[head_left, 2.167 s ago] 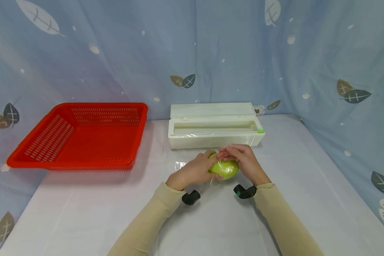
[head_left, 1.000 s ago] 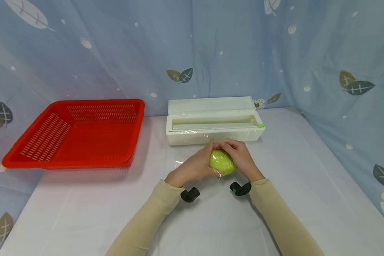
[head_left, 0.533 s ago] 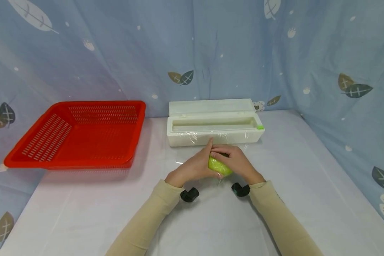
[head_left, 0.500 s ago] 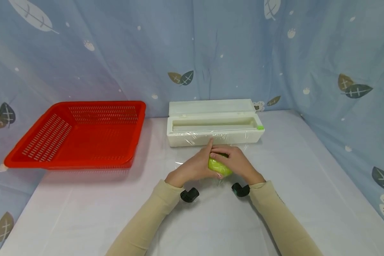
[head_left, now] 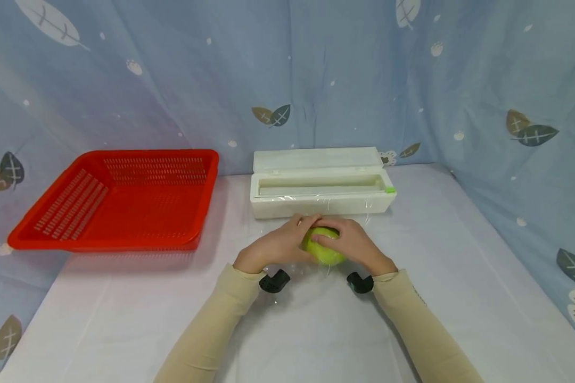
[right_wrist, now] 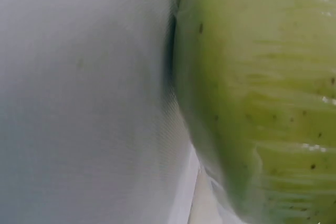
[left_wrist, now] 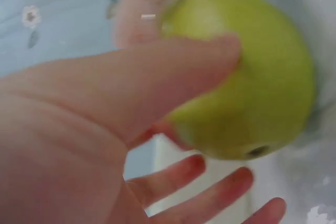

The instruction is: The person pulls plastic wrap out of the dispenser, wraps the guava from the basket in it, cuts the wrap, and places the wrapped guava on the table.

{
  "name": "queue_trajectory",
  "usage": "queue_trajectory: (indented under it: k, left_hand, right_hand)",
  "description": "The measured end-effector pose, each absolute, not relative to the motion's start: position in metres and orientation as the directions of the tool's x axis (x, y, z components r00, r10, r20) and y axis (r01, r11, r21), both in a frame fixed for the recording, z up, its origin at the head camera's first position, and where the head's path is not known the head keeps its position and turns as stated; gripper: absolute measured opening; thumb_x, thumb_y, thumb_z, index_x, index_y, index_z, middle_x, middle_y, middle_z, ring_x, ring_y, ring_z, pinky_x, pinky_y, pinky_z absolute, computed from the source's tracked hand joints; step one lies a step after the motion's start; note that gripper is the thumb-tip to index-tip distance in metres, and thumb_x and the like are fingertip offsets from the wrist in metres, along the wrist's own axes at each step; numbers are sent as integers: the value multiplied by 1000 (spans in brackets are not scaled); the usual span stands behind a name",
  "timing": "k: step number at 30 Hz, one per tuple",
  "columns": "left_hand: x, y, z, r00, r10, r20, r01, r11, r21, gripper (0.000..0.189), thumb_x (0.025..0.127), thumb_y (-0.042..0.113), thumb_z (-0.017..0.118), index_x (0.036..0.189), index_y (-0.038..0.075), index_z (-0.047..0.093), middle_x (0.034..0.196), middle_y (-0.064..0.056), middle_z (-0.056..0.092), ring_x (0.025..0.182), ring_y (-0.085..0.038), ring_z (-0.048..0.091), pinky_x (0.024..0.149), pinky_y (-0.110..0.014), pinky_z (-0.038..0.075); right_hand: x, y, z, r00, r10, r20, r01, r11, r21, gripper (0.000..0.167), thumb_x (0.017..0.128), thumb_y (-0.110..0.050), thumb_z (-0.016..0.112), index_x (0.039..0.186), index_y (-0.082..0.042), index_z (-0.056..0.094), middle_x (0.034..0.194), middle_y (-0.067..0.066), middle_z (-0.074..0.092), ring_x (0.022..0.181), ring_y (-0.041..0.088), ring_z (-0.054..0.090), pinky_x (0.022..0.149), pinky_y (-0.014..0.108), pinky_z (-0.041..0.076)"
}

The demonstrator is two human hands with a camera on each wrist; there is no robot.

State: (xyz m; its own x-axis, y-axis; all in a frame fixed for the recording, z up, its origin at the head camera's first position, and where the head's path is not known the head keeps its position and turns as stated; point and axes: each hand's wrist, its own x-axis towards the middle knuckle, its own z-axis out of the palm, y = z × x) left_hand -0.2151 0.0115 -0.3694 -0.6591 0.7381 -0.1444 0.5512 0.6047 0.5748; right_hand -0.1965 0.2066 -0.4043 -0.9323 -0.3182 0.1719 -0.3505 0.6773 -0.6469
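A round yellow-green fruit [head_left: 327,255] sits on the white cloth, with clear plastic film [right_wrist: 294,150] creased tightly over its skin. My right hand [head_left: 356,246] holds it from the right, thumb across its upper front and fingers behind. From the left, my left hand [head_left: 280,246] cups the fruit, its fingertips meeting the right hand's fingers over the top. In the left wrist view, that thumb [left_wrist: 173,72] lies across the blurred fruit while several fingers spread out below. The right hand does not show in the right wrist view, where the fruit fills the right side.
Behind the hands stands a long white film box [head_left: 323,205], its lid [head_left: 316,158] raised, with a green piece [head_left: 389,190] at its right end. Film glints along its front. A red slotted basket [head_left: 148,213] stands at the left. A blue patterned curtain [head_left: 345,53] encloses the table.
Over the last half second my left hand has shifted left and uncovered more of the fruit; its raised thumb or finger has lowered. The right hand, which moved onto the fruit earlier, stays there.
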Motion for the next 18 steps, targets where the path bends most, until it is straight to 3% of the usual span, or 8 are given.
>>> queue_trajectory:
  k: [4, 7, 12, 18]
  left_hand:
    - [-211, 6, -354, -694, 709, -124, 527, 618, 583, 41, 86, 32, 57, 121, 16, 43, 107, -2, 46, 84, -12, 51, 71, -28, 43]
    - [-209, 8, -348, -710, 696, -108, 535, 631, 562, 25, 89, 39, 50, 104, 19, 51, 94, 6, 54, 77, -9, 52, 65, -26, 43]
    - [-205, 11, -345, -755, 653, -64, 548, 681, 486, 28, 91, 46, 43, 96, 23, 57, 84, 14, 56, 72, -5, 52, 62, -24, 42]
    - [-199, 16, -348, -747, 646, -158, 541, 728, 421, 52, 82, 64, 41, 57, 18, 44, 52, 10, 35, 49, -6, 35, 45, -24, 28]
  right_hand:
    - [-197, 206, -404, -930, -322, 179, -357, 667, -654, 41, 81, -52, 56, 114, -27, 61, 116, -8, 57, 109, 14, 50, 90, 38, 38]
    - [-196, 207, -403, -930, -325, 170, -354, 669, -654, 41, 82, -49, 56, 115, -25, 61, 116, -7, 57, 110, 15, 50, 91, 38, 38]
    - [-197, 207, -403, -928, -324, 186, -362, 657, -662, 40, 83, -48, 56, 114, -25, 62, 115, -7, 58, 109, 16, 50, 91, 38, 38]
    - [-198, 207, -405, -926, -325, 190, -361, 624, -693, 42, 81, -51, 56, 111, -23, 63, 112, -11, 58, 108, 12, 50, 90, 37, 38]
